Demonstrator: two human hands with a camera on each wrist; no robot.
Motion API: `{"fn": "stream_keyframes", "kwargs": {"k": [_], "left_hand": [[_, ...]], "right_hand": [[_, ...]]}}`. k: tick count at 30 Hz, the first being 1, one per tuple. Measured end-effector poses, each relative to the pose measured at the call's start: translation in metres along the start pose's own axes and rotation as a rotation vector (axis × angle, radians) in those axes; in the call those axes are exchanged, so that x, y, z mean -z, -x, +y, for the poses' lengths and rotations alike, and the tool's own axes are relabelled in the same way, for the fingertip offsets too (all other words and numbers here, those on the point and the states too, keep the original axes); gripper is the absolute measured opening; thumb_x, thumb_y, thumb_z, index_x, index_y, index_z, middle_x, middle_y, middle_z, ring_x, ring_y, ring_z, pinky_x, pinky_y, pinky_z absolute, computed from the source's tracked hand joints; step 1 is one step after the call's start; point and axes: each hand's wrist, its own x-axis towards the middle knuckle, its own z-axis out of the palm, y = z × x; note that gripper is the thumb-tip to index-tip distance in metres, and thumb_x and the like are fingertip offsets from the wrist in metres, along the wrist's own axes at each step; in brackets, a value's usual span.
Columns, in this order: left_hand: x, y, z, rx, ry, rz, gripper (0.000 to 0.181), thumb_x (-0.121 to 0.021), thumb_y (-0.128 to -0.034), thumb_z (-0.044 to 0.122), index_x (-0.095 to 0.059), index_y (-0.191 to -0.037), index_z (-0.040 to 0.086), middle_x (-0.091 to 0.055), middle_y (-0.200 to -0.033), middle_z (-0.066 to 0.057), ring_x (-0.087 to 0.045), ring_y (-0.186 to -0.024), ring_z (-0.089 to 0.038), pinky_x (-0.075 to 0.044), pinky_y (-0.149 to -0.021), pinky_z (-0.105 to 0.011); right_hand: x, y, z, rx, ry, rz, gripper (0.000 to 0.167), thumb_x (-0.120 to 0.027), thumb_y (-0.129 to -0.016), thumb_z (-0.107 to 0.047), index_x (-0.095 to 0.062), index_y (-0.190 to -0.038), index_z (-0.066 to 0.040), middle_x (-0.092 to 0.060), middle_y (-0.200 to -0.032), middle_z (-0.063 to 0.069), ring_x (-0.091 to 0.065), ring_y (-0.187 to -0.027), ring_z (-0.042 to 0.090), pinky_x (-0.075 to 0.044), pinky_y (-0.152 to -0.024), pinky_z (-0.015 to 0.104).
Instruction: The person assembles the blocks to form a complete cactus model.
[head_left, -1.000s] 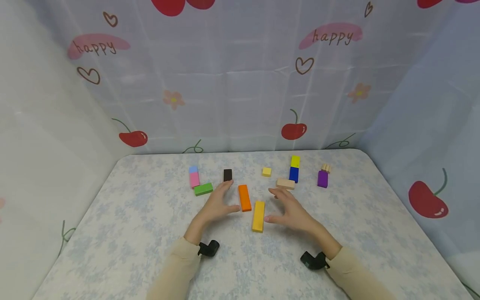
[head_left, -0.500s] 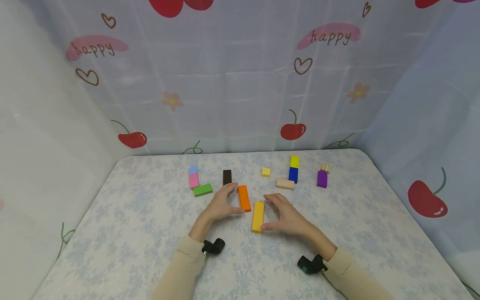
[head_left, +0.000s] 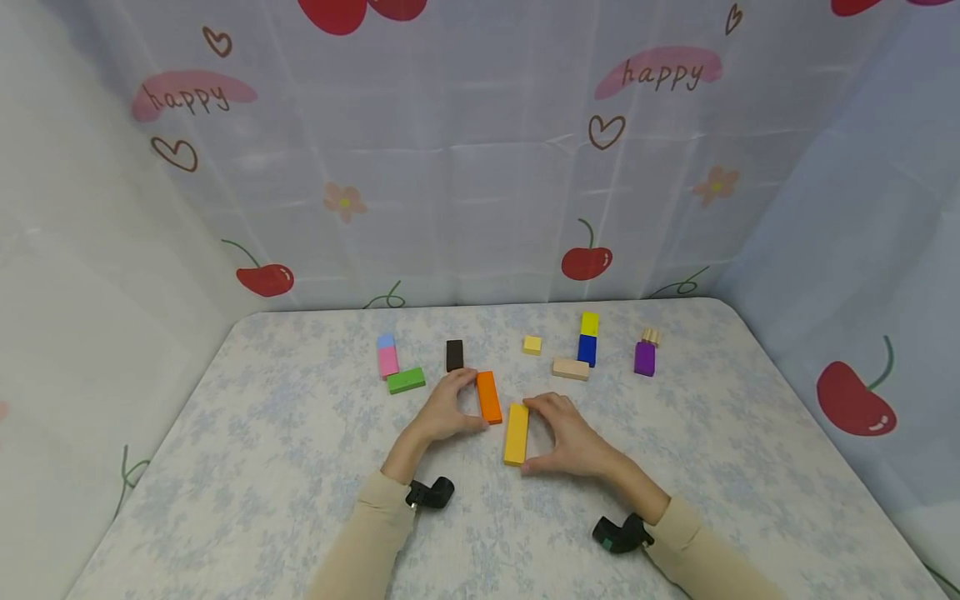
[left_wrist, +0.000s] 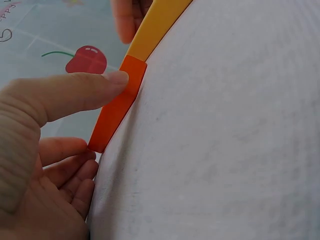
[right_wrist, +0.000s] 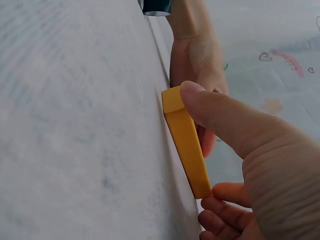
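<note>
An orange block (head_left: pixel 489 397) lies on the table, its long side running away from me. My left hand (head_left: pixel 445 410) spans it, thumb at the near end and index finger at the far end; in the left wrist view both touch the orange block (left_wrist: pixel 118 107). Slightly nearer and to the right lies a longer yellow block (head_left: pixel 516 435). My right hand (head_left: pixel 573 437) grips it by its ends, and the right wrist view has the thumb on one end of the yellow block (right_wrist: pixel 187 150) and the index finger at the other. The two blocks are apart.
Behind the hands lie a black block (head_left: pixel 454 355), a green block (head_left: pixel 406 381), a pink block (head_left: pixel 387 361), a small pale yellow block (head_left: pixel 532 345), a beige block (head_left: pixel 570 368), a blue block (head_left: pixel 587 351) and a purple block (head_left: pixel 644 358). A printed curtain (head_left: pixel 465 192) encloses the table.
My left hand has moved right and closed in on the orange block. My right hand has moved left, bringing thumb and index finger to the yellow block's ends. The blocks stay in place.
</note>
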Motion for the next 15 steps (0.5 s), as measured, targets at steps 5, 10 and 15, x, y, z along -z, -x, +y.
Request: {"fn": "stream_keyframes", "kwargs": {"k": [5,10,15], "left_hand": [[-0.0009,-0.001,-0.001,0.001,0.0,0.0,0.087,-0.085,-0.0739,0.02,-0.042,-0.148,0.005,-0.032,-0.156,-0.015,-0.029,-0.145,-0.035,-0.03,-0.114,-0.056],[-0.0015,-0.0009,-0.001,0.007,-0.002,0.006,0.086,-0.086,-0.0735,0.02,-0.043,-0.147,0.006,-0.033,-0.156,-0.014,-0.03,-0.144,-0.035,-0.031,-0.114,-0.056],[-0.0022,-0.0006,-0.001,0.013,0.001,0.011,0.086,-0.085,-0.0737,0.02,-0.043,-0.147,0.007,-0.032,-0.157,-0.014,-0.03,-0.144,-0.034,-0.032,-0.114,-0.056]], "right_hand": [[-0.0017,0.0002,-0.0001,0.001,0.027,0.002,0.096,-0.086,-0.066,-0.052,-0.048,-0.142,-0.008,-0.051,-0.132,0.006,-0.044,-0.12,0.023,-0.043,-0.102,0.05],[-0.0021,0.0006,-0.0002,0.003,0.032,0.008,0.094,-0.087,-0.067,-0.051,-0.049,-0.141,-0.008,-0.051,-0.131,0.006,-0.043,-0.119,0.023,-0.043,-0.102,0.049],[-0.003,0.0005,0.0,0.006,0.039,0.016,0.092,-0.087,-0.067,-0.05,-0.05,-0.14,-0.008,-0.052,-0.13,0.006,-0.044,-0.119,0.023,-0.042,-0.102,0.049]]}}
